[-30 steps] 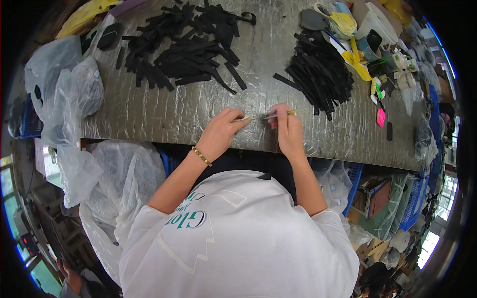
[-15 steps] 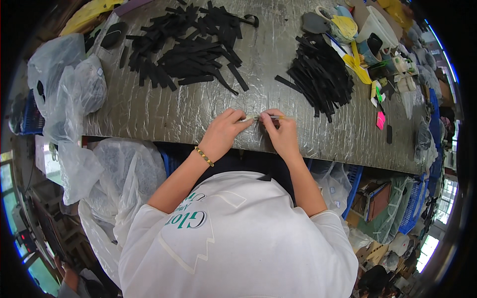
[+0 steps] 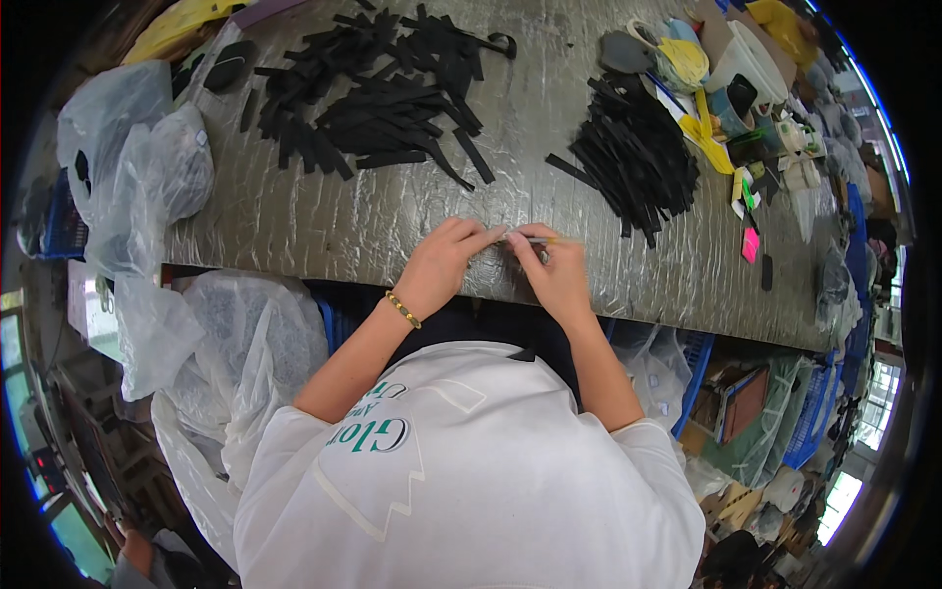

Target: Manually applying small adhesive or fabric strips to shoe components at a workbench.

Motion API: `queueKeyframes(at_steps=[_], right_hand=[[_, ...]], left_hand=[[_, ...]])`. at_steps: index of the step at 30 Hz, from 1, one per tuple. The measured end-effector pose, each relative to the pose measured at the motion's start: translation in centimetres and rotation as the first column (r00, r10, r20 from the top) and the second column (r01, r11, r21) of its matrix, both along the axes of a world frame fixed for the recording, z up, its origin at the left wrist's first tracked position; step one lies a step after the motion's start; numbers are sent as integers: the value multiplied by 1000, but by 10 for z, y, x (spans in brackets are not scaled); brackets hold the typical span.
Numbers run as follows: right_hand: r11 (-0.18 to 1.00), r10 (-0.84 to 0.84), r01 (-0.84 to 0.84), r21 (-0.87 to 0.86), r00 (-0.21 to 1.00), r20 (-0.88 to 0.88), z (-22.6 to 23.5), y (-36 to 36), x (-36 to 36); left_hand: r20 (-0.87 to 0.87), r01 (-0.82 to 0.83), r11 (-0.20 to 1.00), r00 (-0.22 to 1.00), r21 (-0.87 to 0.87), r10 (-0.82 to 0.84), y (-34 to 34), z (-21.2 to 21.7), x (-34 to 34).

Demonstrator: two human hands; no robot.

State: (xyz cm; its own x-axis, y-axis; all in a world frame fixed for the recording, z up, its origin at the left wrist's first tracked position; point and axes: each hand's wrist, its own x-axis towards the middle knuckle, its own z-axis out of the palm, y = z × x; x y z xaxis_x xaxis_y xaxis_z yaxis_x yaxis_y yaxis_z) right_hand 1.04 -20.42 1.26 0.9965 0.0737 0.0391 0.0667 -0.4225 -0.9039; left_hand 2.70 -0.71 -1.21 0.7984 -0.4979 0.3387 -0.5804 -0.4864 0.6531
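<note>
Near the counter (image 3: 373, 231) edge, the left hand (image 3: 444, 263) and right hand (image 3: 555, 275) meet, fingertips pinched shut on a thin stick (image 3: 535, 240), maybe a pen or small tool; it is too small to tell. Both hands rest low on the counter, likely to keep the stick steady. Beyond the left grip lies a loose pile of black strips (image 3: 378, 83). Beyond the right grip sits a neat bundle (image 3: 638, 162), close enough to reach.
</note>
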Motion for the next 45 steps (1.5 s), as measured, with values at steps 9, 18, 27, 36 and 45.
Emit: queueKeyframes(at_steps=[9,18,27,36,45], right_hand=[[997,61,-59,-39,997,52,-7,19,5],[946,240,-174,-273,943,231,-2,3,14],[849,389,-264,-457,898,204,-5,-7,27],[898,302,-164,-409,905,300,3,0,10],[812,114,188,-553,877,466,-6,-31,33]], left_hand=[[-100,-37,996,995,-82,29,0,-5,-1],[-122,-46,992,992,-113,32,1,-2,-1],[1,-94,978,995,-186,96,2,6,-1],[-47,-292,934,956,-206,288,32,8,-1],[-172,-440,810,898,-387,405,50,17,3]])
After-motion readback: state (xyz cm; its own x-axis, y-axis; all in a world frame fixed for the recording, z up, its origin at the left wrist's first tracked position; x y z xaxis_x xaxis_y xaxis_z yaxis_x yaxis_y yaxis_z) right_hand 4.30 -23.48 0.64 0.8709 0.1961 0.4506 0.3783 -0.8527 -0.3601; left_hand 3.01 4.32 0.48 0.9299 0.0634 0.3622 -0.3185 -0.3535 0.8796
